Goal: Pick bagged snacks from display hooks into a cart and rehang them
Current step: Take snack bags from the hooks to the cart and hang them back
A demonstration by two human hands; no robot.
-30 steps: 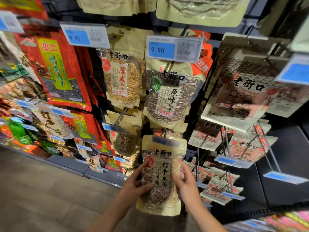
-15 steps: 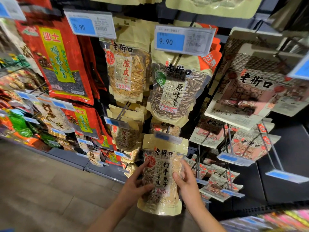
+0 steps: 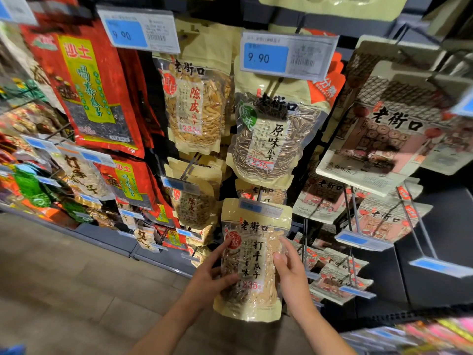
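Beige seed bag (image 3: pixel 252 262) with a clear window hung low on the display, its top just under a blue price tag (image 3: pixel 259 207). Left hand (image 3: pixel 210 280) clasped its left edge, thumb across the front; right hand (image 3: pixel 290 272) gripped the right edge, fingers curled on the film. Against half a second earlier, hands and bag kept nearly the same hold. Pale seeds showed through, with black characters and a red round seal. Striped seed bag (image 3: pixel 271 139) hung above; red bag (image 3: pixel 89 90) far left.
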